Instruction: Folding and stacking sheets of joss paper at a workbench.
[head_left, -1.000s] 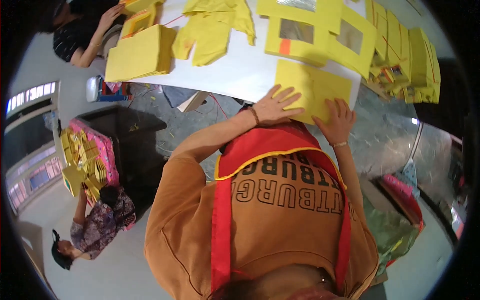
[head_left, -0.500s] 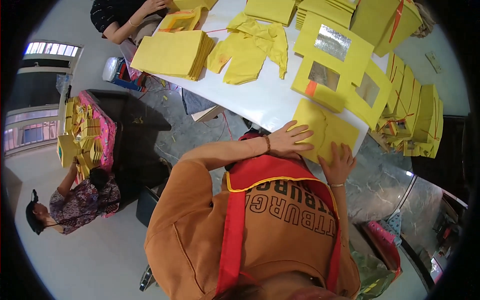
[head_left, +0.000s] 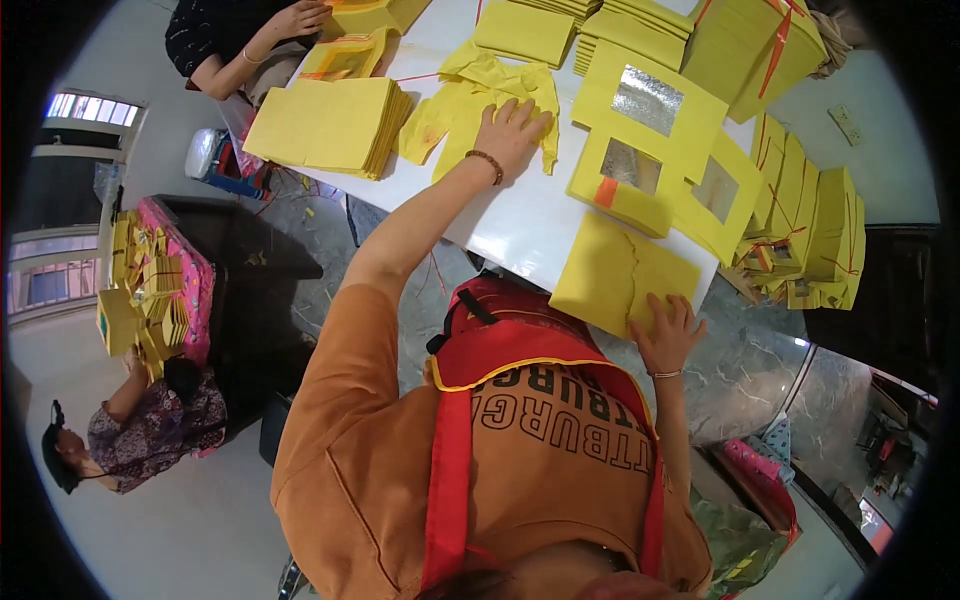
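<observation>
My left hand point(head_left: 513, 140) reaches across the white table with its fingers spread, resting on a crumpled yellow cloth point(head_left: 463, 108) that has a faint orange stain. At the table's near edge lies a flat yellow sheet point(head_left: 598, 277) with a wavy, uneven line running down its middle. My right hand point(head_left: 667, 335) rests on that sheet's near right corner, fingers apart and thumb along its edge. Just beyond the sheet are yellow pieces with silvery windows point(head_left: 648, 98), one of them marked by an orange patch.
A stack of yellow sheets point(head_left: 318, 122) stands at the table's left, near a co-worker's hand point(head_left: 303, 18). More yellow stacks point(head_left: 632, 38) line the far side. Bundles tied with red string point(head_left: 815, 235) stand right of the table point(head_left: 500, 225). Another person point(head_left: 155, 430) handles yellow pieces at far left.
My left hand has left the yellow sheet and moved up and left onto the crumpled cloth. My right hand stays at the sheet's corner. The whole view has shifted slightly.
</observation>
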